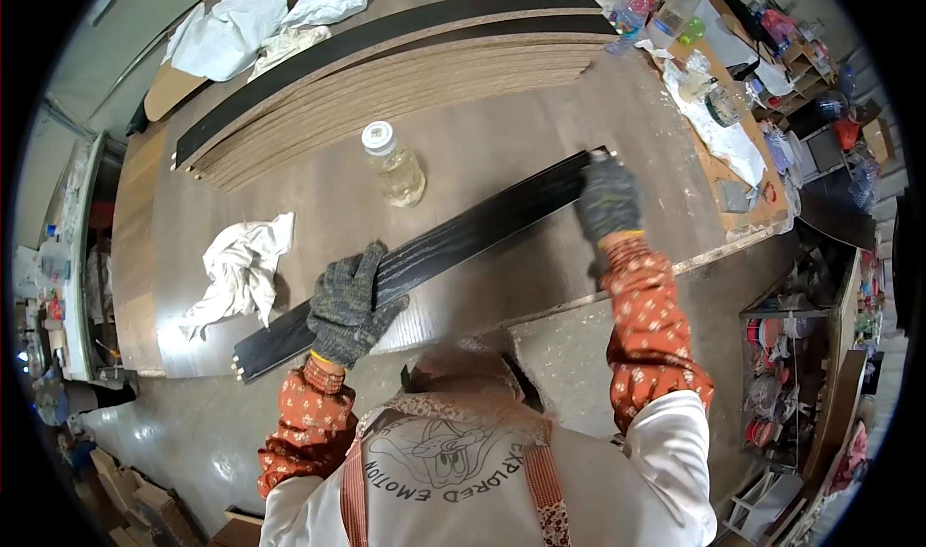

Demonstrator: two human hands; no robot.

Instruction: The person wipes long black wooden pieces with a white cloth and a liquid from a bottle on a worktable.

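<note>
You've got one black edged board (463, 231) slanted across the table (511, 127), left hand (347, 306) loosely open on top, right hand (610, 200) curled at its right end, too blurry to tell if it's gripping anything. Looks mid-job on this one imo; can't tell whether the stacked boards (386, 89) behind are finished or waiting.

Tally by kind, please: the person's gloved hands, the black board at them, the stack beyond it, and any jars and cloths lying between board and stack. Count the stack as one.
Gloved hands: 2 (left hand, right hand)
Black board: 1
Board stack: 1
Jar: 1
White cloth: 1
Total: 6
</note>
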